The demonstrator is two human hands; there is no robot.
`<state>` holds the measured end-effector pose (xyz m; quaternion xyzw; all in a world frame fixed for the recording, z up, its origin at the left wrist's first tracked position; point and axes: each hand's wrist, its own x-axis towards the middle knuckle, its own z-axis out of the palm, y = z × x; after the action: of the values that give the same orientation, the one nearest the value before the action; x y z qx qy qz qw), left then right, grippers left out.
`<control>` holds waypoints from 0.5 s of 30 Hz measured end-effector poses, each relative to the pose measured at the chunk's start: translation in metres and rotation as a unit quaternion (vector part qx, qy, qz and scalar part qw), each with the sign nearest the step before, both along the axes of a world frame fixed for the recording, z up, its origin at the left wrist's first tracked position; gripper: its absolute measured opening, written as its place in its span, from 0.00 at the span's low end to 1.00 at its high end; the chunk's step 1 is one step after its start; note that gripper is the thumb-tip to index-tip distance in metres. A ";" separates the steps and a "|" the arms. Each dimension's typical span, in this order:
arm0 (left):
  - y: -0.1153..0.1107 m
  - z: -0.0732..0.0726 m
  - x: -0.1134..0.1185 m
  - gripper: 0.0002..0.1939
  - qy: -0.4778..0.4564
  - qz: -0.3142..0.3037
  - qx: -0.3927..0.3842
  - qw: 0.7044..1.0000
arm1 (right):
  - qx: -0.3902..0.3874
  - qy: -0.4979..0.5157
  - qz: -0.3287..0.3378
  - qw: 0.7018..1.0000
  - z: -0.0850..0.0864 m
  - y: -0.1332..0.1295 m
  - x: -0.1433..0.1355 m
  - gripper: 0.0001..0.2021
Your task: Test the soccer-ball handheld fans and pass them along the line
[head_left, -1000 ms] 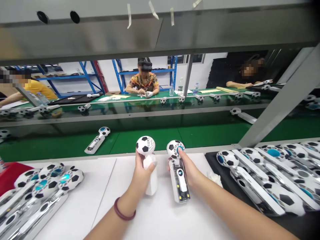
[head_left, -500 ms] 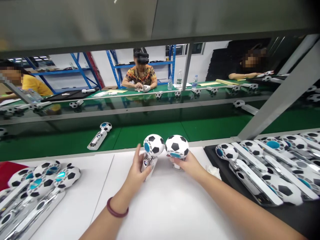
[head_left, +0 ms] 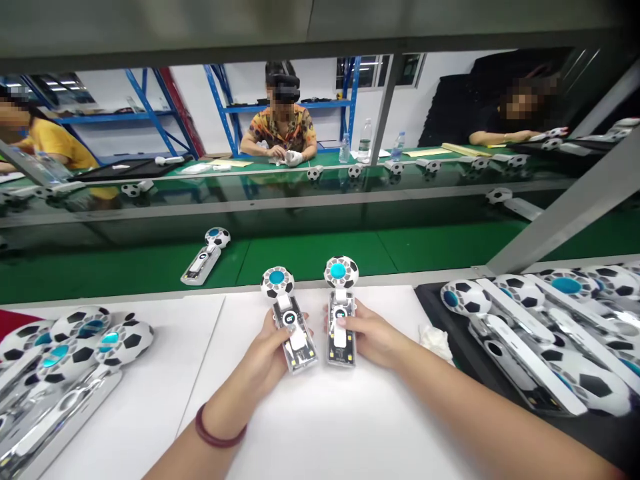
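Two handheld fans with soccer-ball heads are held side by side above the white tabletop [head_left: 300,427]. My left hand [head_left: 267,350] is closed around the clear handle of the left fan [head_left: 277,283], its thumb beside the small round display. My right hand [head_left: 377,337] grips the right fan [head_left: 341,272], with the thumb on the handle near its lit display. Both heads point away from me, their blue discs facing up. The handles show pale inner parts through clear casing. The fans are close together but apart.
More fans lie in a black tray [head_left: 425,300] on the right and in a pile [head_left: 75,373] on the left. Crumpled white tissue [head_left: 436,341] sits by the tray. A single fan [head_left: 205,257] rests on the green belt [head_left: 320,257]. A slanted metal post [head_left: 565,207] stands right. Co-workers sit opposite.
Both fans have been tipped so their blue discs, displays and handles now face me. My hands have turned with them and still hold them. The view has shifted slightly.
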<state>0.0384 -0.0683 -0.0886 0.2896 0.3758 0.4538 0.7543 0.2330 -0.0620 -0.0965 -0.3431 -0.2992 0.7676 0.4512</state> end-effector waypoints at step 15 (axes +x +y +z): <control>-0.005 0.002 -0.002 0.30 0.017 -0.055 0.023 0.998 | -0.027 0.031 0.000 0.999 0.001 -0.009 -0.012 0.21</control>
<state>0.0368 -0.0738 -0.0869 0.3350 0.3618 0.4150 0.7646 0.2209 -0.0710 -0.0954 -0.3315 -0.2644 0.7857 0.4505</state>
